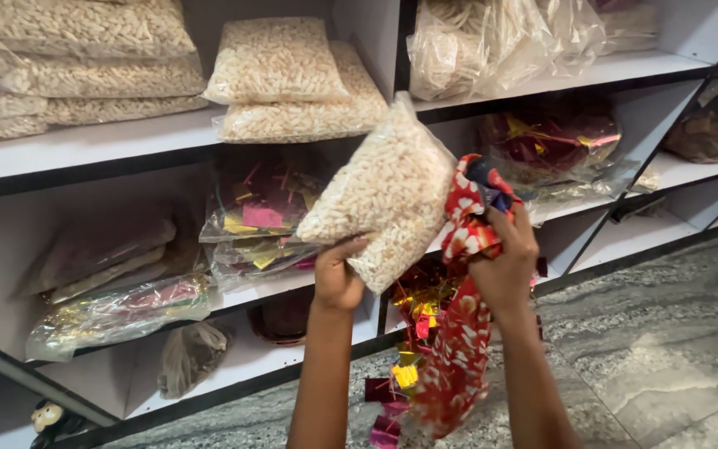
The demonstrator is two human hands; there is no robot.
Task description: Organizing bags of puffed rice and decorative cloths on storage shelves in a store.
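My left hand [338,274] grips the lower edge of a clear plastic bag of pale puffed snacks [384,191], held up tilted in front of the shelves. My right hand [504,262] clutches a red cloth with white and blue print [463,333], bunched at the top against the bag's right side and hanging down below my wrist. Both hands are raised side by side, almost touching the bag from either side.
White shelves [85,145] hold more bags of pale snacks [280,62] above, and clear bags of shiny coloured foil pieces [259,220] on the middle level. More foil bags [550,137] lie to the right. A grey stone floor [666,333] spreads below.
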